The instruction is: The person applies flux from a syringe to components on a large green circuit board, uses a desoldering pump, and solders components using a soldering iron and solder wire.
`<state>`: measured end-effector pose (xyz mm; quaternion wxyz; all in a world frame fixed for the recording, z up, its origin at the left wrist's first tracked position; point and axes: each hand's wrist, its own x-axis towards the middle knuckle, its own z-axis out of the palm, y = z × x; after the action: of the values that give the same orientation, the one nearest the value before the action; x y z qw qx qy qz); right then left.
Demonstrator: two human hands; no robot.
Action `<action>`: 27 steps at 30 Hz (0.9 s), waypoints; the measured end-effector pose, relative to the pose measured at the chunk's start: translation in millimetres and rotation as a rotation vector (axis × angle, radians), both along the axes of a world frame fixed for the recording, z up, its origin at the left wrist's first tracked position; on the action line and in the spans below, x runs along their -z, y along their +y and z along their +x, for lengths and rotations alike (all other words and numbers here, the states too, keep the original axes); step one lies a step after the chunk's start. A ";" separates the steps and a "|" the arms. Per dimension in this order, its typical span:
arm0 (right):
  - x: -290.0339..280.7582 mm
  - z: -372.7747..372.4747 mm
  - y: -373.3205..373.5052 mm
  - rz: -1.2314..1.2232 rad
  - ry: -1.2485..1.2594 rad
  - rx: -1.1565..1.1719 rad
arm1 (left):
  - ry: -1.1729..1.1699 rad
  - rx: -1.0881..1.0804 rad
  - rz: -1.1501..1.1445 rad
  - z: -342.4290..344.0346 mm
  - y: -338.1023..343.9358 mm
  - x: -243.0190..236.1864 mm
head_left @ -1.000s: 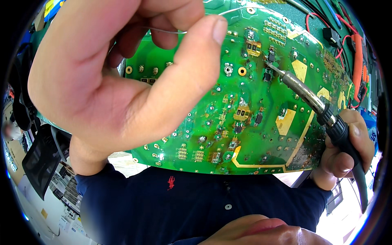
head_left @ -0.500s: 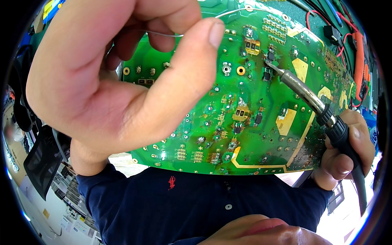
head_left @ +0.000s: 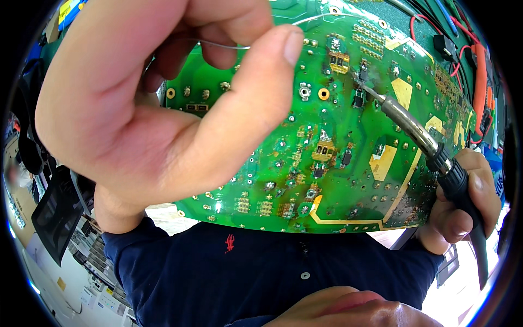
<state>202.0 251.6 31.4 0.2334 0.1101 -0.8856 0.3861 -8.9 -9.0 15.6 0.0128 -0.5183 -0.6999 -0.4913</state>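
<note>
A large green circuit board (head_left: 348, 191) spreads before me, its face dotted with solder joints, small black chips and gold pads. My left hand (head_left: 163, 120) is above the board's left part, thumb and finger pinching a thin silvery solder wire (head_left: 313, 18). The wire's free end curves right, over the board's far edge. In my right hand (head_left: 474, 188) is a soldering iron (head_left: 411, 124) with a black grip. Its tip meets the board, or nearly so, between two small black chips (head_left: 357, 98). A faint wisp of smoke hangs there. My left hand hides much of the board's left side.
Red and black cables and an orange-red probe handle (head_left: 479, 90) lie beyond the board at the far right, on a green mat (head_left: 389, 16). A blue item (head_left: 71, 15) shows at the far left. A black panel (head_left: 57, 218) stands lower left.
The iron's tip has shifted slightly right and down, and a little smoke now rises by it. Board and left hand appear slightly shifted to the right; both grips are the same.
</note>
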 end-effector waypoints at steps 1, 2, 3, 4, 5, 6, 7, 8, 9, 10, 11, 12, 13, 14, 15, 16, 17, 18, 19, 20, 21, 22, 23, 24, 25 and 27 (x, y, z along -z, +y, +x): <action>0.6 2.1 0.2 -0.023 0.000 -0.001 | 0.015 0.022 -0.011 -2.2 -0.1 -0.2; 0.8 3.7 1.1 -0.045 0.000 -0.002 | 0.030 0.044 -0.023 -3.6 -0.1 -1.0; 1.2 4.0 3.8 -0.053 0.015 0.006 | 0.066 0.049 -0.054 -3.8 0.2 -2.6; 2.5 4.4 7.1 -0.060 0.030 0.016 | 0.102 0.055 -0.085 -4.0 1.1 -3.3; 3.2 4.9 9.3 -0.067 0.044 0.027 | 0.138 0.062 -0.115 -3.9 2.1 -3.7; -0.2 5.0 10.4 -0.071 0.001 0.018 | 0.121 0.063 -0.118 -3.3 2.9 -3.0; 0.2 4.8 9.7 -0.074 0.007 0.009 | 0.103 0.065 -0.119 -2.5 3.8 -1.1; 1.0 4.1 8.4 -0.076 0.012 0.001 | 0.085 0.067 -0.120 -1.4 4.9 1.3; 1.4 3.7 7.2 -0.078 0.018 -0.007 | 0.067 0.069 -0.121 -0.1 6.4 3.7; -1.8 2.5 6.9 -0.088 -0.036 -0.049 | 0.092 0.059 -0.078 3.7 8.4 6.0; -8.2 1.4 6.8 -0.098 -0.090 -0.091 | 0.117 0.050 -0.035 8.5 11.7 8.7; -11.3 0.1 6.3 -0.107 -0.144 -0.133 | 0.143 0.040 0.008 11.0 12.8 9.6; -9.3 -0.9 3.8 -0.065 -0.101 -0.098 | 0.163 0.091 -0.060 6.3 13.2 5.5; -5.1 -3.1 0.1 -0.022 -0.059 -0.063 | 0.182 0.143 -0.128 -2.0 13.0 -2.4; -2.9 -3.9 -1.8 0.020 -0.016 -0.029 | 0.203 0.194 -0.195 -6.9 13.4 -6.6; -2.9 -3.7 -0.6 0.019 -0.018 -0.034 | 0.204 0.198 -0.197 -7.1 13.9 -7.3; -3.2 -3.2 1.4 0.018 -0.019 -0.040 | 0.206 0.202 -0.198 -7.1 14.6 -7.9; -3.2 -3.0 2.5 0.017 -0.021 -0.046 | 0.207 0.206 -0.200 -7.1 15.5 -8.2; -2.4 -3.7 1.7 0.013 -0.011 -0.044 | 0.187 0.175 -0.119 -4.8 16.2 -3.6; -1.2 -4.4 0.6 0.010 -0.001 -0.041 | 0.167 0.144 -0.039 -0.4 17.3 5.0; -0.4 -5.2 -0.2 0.007 0.009 -0.039 | 0.146 0.113 0.042 1.6 17.6 11.2; -0.3 -5.7 0.1 0.002 0.013 -0.043 | 0.153 0.138 0.046 -0.4 16.8 13.3; -0.2 -6.3 0.4 -0.003 0.017 -0.047 | 0.160 0.163 0.051 -4.1 15.6 15.4; -0.1 -6.7 0.7 -0.008 0.021 -0.051 | 0.166 0.187 0.055 -6.1 14.5 15.7; -0.1 -7.9 0.1 -0.004 0.018 -0.049 | 0.181 0.199 -0.028 -7.2 13.7 10.1; -0.2 -5.6 0.2 0.002 0.017 -0.028 | 0.214 0.240 -0.194 -10.0 17.5 -8.9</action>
<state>196.4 251.8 31.6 0.2355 0.1261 -0.8823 0.3874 -18.9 8.5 24.5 -0.0216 -0.6463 -0.6718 -0.3614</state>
